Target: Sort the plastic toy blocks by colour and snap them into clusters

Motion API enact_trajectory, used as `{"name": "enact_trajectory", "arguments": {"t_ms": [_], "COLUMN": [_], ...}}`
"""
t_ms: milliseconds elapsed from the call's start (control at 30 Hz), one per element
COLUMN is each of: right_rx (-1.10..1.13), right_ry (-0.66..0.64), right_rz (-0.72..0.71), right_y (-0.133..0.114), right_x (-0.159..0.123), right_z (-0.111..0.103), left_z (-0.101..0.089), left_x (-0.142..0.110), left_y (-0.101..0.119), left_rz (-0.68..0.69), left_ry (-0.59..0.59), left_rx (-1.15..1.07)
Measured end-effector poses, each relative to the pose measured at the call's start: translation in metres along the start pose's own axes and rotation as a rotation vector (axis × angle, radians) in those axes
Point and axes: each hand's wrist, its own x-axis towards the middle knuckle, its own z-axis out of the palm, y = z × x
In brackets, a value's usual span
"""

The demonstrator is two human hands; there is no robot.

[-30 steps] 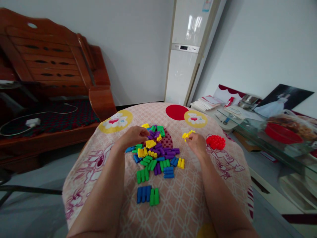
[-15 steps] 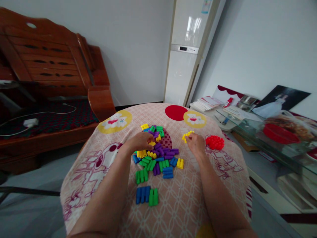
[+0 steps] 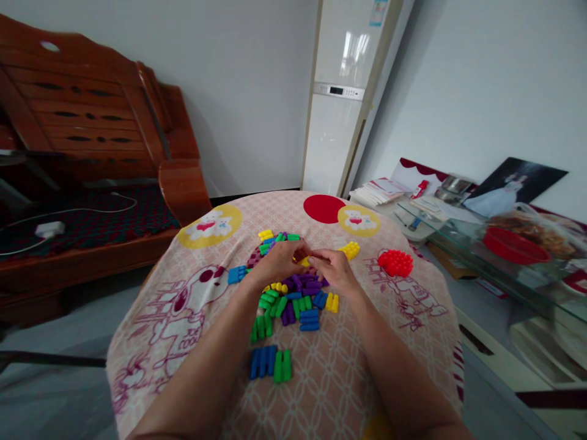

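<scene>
My left hand (image 3: 283,261) and my right hand (image 3: 334,266) meet over the far part of a pile of plastic building blocks. A small yellow block (image 3: 304,261) shows between their fingertips, and both hands are closed on it. Below them lie purple blocks (image 3: 306,285), green blocks (image 3: 269,299) and a blue block (image 3: 309,319). Just beyond my right hand rests a cluster of yellow blocks (image 3: 351,250). Farther right sits a red cluster of blocks (image 3: 395,263). My left hand and forearm hide part of the pile.
A patterned cloth covers the round table (image 3: 330,379). Near its front lie a blue block (image 3: 263,362) and a green block (image 3: 282,366). On the right stands a glass shelf (image 3: 463,244) with papers and a red bowl (image 3: 516,245). A wooden bench (image 3: 92,140) is at left.
My right hand has left the yellow cluster on the table and moved left. My left hand has moved right with a yellow block, and the hands now meet. A blue block shows at the pile's left.
</scene>
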Motion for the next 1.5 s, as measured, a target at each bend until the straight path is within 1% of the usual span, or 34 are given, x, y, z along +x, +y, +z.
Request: {"name": "enact_trajectory", "arguments": {"t_ms": [100,200,300,400,500,567,600,667,733,800,867,933,1133,1233,1500], "right_rx": [0.102,0.258,0.382,0.408,0.378,0.342,0.323,0.277,0.203,0.098,-0.035,-0.164,-0.457,-0.558,-0.751], "right_ry": [-0.027,-0.063,-0.124,-0.178,-0.175,-0.098,-0.026,0.166,0.359,0.498,0.582,0.622,0.585,0.55,0.379], "right_rz": [0.066,0.139,0.162,0.163,0.167,0.164,0.164,0.163,0.153,0.154,0.188,0.236,0.288,0.296,0.296], "right_y": [0.004,0.006,0.002,-0.002,0.0,0.005,0.009,0.018,0.029,0.04,0.049,0.056,0.068,0.069,0.061], "right_x": [0.001,0.002,0.0,-0.001,-0.001,0.001,0.002,0.003,0.003,0.002,0.001,0.0,-0.001,0.0,-0.003], "right_z": [-0.003,-0.009,-0.011,-0.014,-0.023,-0.035,-0.043,-0.06,-0.078,-0.092,-0.1,-0.103,-0.1,-0.098,-0.093], "left_z": [0.002,0.0,0.003,0.011,0.017,0.016,0.013,0.004,-0.006,-0.016,-0.022,-0.025,-0.027,-0.027,-0.026], "left_x": [0.001,0.001,0.001,0.002,0.004,0.004,0.004,0.002,-0.001,-0.004,-0.008,-0.01,-0.009,-0.009,-0.009], "left_y": [0.0,0.001,0.005,0.009,0.01,0.007,0.005,0.002,0.0,-0.001,0.0,0.001,0.002,0.001,-0.002], "left_rz": [0.022,0.051,0.089,0.137,0.184,0.203,0.202,0.171,0.106,0.041,-0.008,-0.042,-0.073,-0.073,-0.072], "left_ry": [0.051,0.114,0.12,0.105,0.135,0.181,0.206,0.248,0.282,0.311,0.327,0.333,0.311,0.302,0.287], "left_rx": [-0.015,-0.024,-0.089,-0.149,-0.168,-0.155,-0.142,-0.097,-0.045,-0.018,-0.016,-0.007,0.04,0.057,0.065]}}
